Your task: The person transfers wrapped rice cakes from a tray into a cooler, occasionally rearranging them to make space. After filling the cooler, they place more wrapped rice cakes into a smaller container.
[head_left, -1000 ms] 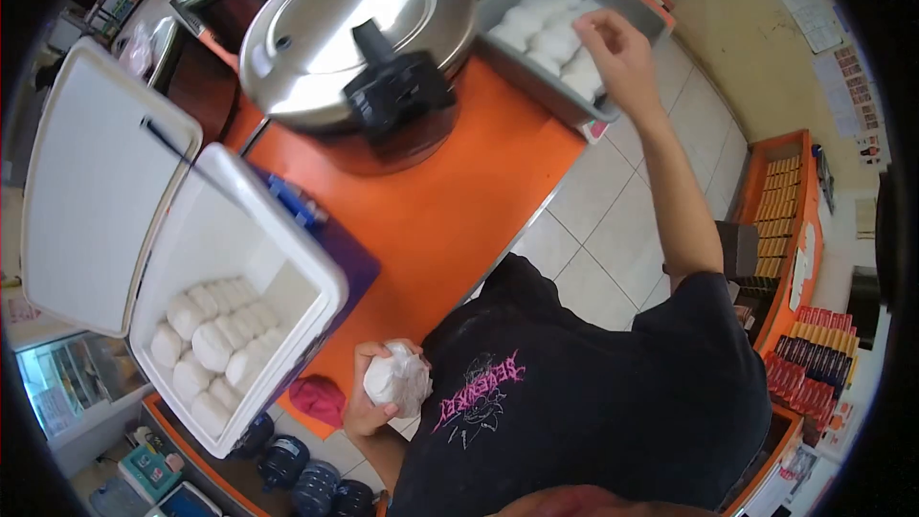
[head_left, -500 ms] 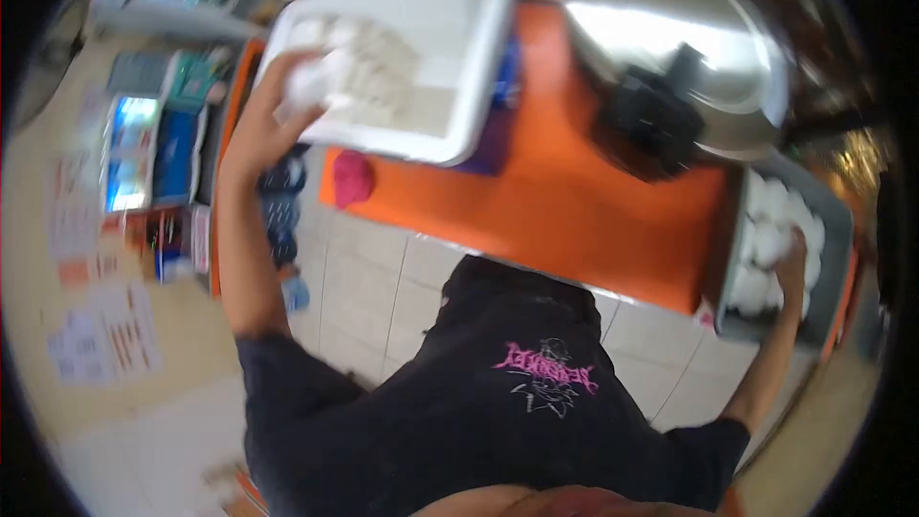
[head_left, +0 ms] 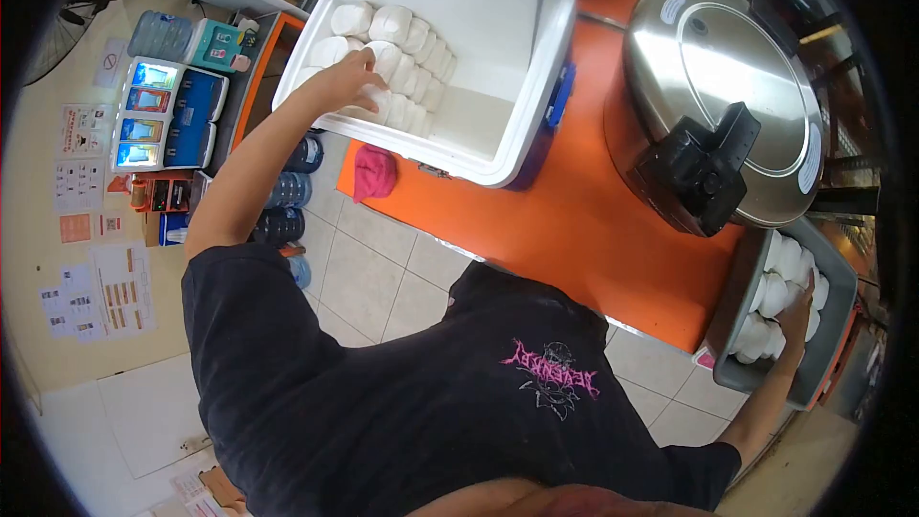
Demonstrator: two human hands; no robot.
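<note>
My left hand (head_left: 347, 86) reaches over the near wall of a white-lined cooler box (head_left: 479, 148). Its fingers are spread, resting on rounded white packets (head_left: 391, 23) stacked in rows at the box's left side. What the packets contain does not show. At the far right, my right hand (head_left: 796, 314) is inside a grey bin (head_left: 831, 254) holding several similar white packets (head_left: 758, 337). Its fingers curl round one white packet (head_left: 791, 299), partly covering it.
A large steel cooker (head_left: 708, 53) with a black latch (head_left: 704, 168) stands between box and bin on the orange table (head_left: 536, 239). A pink cloth (head_left: 374, 172) lies at the table's front left edge. Water bottles (head_left: 287, 190) stand on the floor at left.
My left hand has moved right and slightly up, from the cooler's left edge onto the stacked packets; the white packet it held now lies among them. My right hand stays in the grey bin.
</note>
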